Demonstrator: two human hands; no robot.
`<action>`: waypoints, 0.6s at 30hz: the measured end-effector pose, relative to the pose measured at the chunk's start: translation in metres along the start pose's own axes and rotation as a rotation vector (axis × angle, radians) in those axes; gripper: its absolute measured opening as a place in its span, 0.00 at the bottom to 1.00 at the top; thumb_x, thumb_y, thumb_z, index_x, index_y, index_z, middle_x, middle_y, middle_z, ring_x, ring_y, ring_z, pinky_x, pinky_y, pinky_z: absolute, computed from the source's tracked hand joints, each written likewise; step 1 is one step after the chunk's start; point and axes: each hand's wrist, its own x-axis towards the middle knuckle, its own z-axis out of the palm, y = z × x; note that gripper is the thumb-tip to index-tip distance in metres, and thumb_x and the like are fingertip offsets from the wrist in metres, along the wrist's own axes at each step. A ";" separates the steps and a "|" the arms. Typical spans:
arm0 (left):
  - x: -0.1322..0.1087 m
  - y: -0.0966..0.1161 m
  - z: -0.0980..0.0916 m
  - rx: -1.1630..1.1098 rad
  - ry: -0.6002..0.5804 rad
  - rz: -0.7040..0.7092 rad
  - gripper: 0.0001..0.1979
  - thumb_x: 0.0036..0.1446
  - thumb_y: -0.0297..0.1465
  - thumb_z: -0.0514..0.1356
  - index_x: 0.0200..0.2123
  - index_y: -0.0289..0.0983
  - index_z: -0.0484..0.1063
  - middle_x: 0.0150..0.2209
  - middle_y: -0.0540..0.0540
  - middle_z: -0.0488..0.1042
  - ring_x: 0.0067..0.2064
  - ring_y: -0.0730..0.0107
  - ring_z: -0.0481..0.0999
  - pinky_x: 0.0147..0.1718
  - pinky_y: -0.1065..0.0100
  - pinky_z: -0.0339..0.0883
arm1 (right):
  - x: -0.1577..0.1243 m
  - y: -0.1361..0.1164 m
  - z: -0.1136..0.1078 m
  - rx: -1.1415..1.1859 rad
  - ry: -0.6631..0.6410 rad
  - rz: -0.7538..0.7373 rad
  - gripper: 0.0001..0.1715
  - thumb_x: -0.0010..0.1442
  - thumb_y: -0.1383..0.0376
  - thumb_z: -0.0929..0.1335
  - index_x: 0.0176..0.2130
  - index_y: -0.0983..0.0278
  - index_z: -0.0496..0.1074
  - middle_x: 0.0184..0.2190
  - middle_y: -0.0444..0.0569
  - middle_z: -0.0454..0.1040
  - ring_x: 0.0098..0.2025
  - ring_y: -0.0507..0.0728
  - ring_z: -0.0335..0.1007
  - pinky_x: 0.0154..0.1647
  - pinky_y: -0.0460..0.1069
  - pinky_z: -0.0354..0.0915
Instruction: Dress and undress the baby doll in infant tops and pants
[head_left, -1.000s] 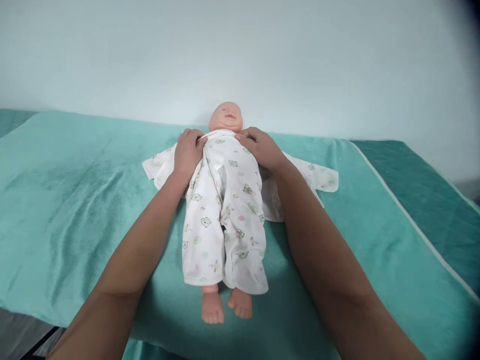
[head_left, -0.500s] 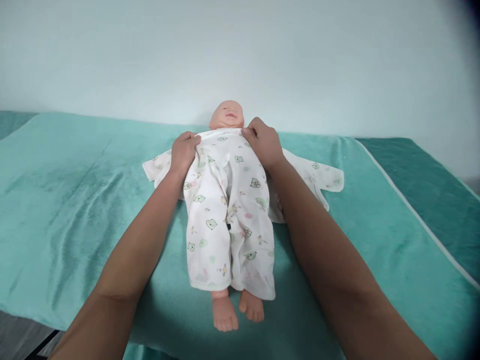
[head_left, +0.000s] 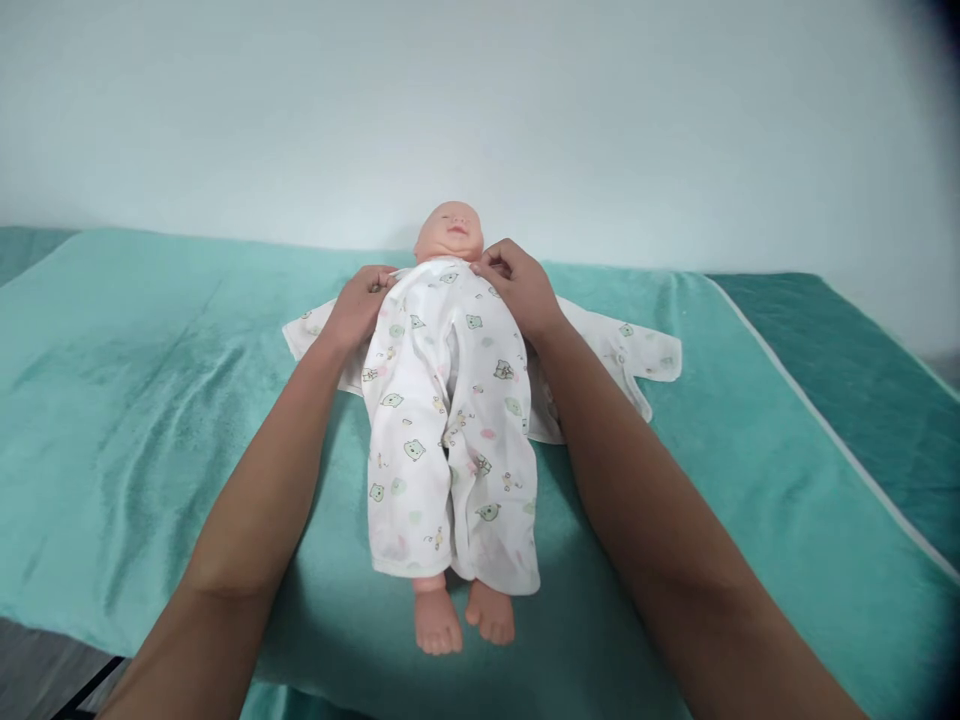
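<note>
The right hand pinches a top edge at one o'clock; the left hand curls at eleven, its grip unclear. On green cloth lies the doll, head at twelve. Trousers already cover legs and chest; the shirt, sleeves toward three and nine, appears unfastened; feet at six are bare.

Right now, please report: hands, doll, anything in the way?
Left hand and right hand at upper edge of trousers. Doll face-up, feet out. Sleeved top spread both sides; no obstruction visible.
</note>
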 end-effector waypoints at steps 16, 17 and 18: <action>-0.035 -0.028 -0.002 0.303 0.225 0.145 0.13 0.62 0.34 0.59 0.49 0.45 0.76 0.61 0.43 0.74 0.64 0.55 0.69 0.66 0.55 0.59 | -0.066 0.007 -0.004 -0.013 0.282 -0.035 0.13 0.58 0.63 0.66 0.44 0.57 0.73 0.52 0.52 0.78 0.55 0.62 0.72 0.60 0.60 0.67; -0.043 -0.029 -0.003 0.357 0.197 0.190 0.15 0.62 0.35 0.59 0.51 0.45 0.76 0.64 0.43 0.71 0.67 0.55 0.66 0.68 0.54 0.56 | -0.073 0.005 -0.004 -0.023 0.310 0.024 0.13 0.56 0.63 0.67 0.43 0.58 0.73 0.49 0.52 0.78 0.52 0.62 0.73 0.57 0.60 0.68; -0.050 -0.030 -0.004 0.410 0.171 0.234 0.16 0.63 0.36 0.59 0.53 0.44 0.75 0.67 0.42 0.68 0.69 0.55 0.62 0.70 0.53 0.54 | -0.080 0.004 -0.005 -0.027 0.306 0.102 0.12 0.55 0.62 0.68 0.42 0.59 0.74 0.47 0.52 0.79 0.48 0.62 0.74 0.54 0.59 0.70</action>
